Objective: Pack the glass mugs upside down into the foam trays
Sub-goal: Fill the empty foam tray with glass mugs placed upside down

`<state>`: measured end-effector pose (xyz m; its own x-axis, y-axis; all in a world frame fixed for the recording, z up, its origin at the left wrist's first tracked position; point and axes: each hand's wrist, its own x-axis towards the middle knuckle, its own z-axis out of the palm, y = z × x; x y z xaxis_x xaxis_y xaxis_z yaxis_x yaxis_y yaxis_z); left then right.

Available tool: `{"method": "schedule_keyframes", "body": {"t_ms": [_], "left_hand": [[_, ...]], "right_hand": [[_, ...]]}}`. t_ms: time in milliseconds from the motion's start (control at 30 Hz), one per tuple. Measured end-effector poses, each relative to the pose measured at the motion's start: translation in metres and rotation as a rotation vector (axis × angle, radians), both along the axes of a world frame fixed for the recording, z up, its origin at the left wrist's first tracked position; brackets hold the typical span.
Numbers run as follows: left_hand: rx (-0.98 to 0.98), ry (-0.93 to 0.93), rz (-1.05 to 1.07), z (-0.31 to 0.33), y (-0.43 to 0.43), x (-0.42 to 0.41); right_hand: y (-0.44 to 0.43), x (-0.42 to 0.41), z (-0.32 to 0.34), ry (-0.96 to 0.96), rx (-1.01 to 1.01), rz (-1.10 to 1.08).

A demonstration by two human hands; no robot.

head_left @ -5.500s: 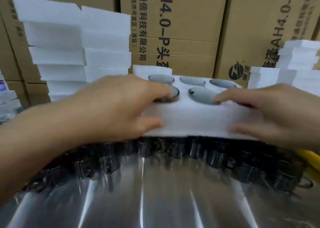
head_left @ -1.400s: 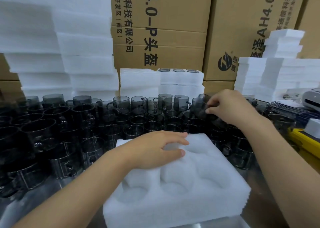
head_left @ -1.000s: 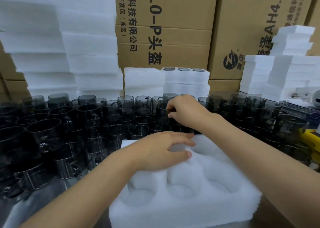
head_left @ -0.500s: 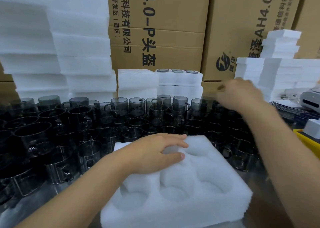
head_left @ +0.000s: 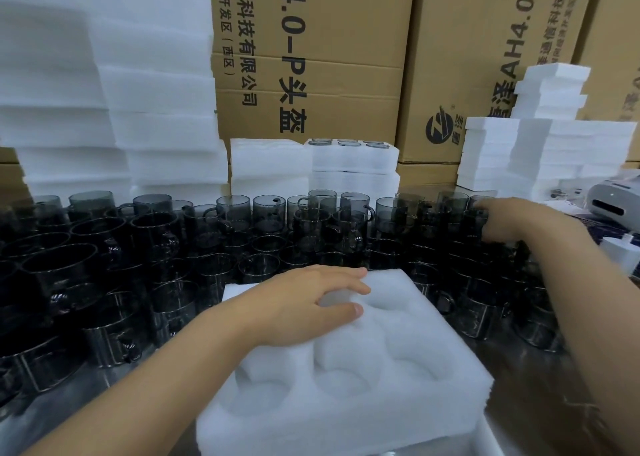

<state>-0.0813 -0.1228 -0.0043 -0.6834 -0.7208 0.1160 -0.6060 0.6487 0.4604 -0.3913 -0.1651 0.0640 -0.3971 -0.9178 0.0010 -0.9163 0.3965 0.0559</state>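
Mugs (head_left: 235, 213) of smoky glass crowd the bench (head_left: 540, 379) in a dense field. All that can be made out stand upright with mouths up, and their handles turn various ways. The right hand (head_left: 519, 223) reaches out to the far right edge of that field, with its fingertips (head_left: 479, 209) at the rim of a back-row mug. The blur there hides whether the grip is clamped on glass or apart, so it cannot be told.

The foam tray (head_left: 398, 403) lies nearer the person and to the left of that hand. Rows of mugs sit between them. The cavities that show are empty and open upward. The left hand (head_left: 304, 306) rests on the tray's far left part, fingers spread and fairly straight, pressing the foam and holding nothing.

The coming move likely turns on this: a mug's long axis is vertical with the mouth up, and the cavity wants it mouth down. The mug would need lifting above its neighbours, turning over, then bringing back and leftward. The right hand is the nearer one to the mugs, and the left is placed to steady the tray. Close-packed rims and handles are the probable snag on the lift, and the left hand covers one corner of the tray.

Behind the mugs rise tall stacks of foam (head_left: 156, 109). A packed tray (head_left: 353, 157) beside them shows round mug bases on top. Smaller foam blocks (head_left: 540, 144) stand at the right, cardboard boxes (head_left: 346, 40) rise behind, and a grey device (head_left: 613, 199) sits at the far right.
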Motion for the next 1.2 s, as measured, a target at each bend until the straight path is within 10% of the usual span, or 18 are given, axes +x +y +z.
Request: {"method": "schedule_keyframes", "body": {"t_ms": [1200], "left_hand": [[-0.018,0.027,-0.020,0.001,0.001,-0.001]], "right_hand": [[0.000,0.121,-0.013,-0.112,-0.374,0.400]]}}
